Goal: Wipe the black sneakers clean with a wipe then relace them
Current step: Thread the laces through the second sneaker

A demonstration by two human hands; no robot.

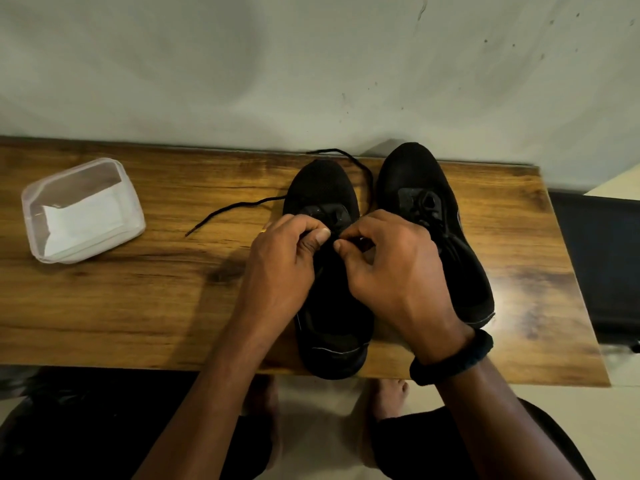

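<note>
Sneakers point(329, 268) side by side on table point(138, 306); both hands point(280, 268) pinch lace point(235, 207) over left shoe; wipe tub point(81, 211) well left.

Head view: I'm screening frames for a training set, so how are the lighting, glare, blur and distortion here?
Head view: dim, warm light; soft glare on the wooden table at right; the table's edges bow from the wide-angle lens; the black sneakers lose detail in their darkness; both hands, left hand and right hand, cast a soft shadow to the left; slight softness overall, with the wipes container readable.
</note>
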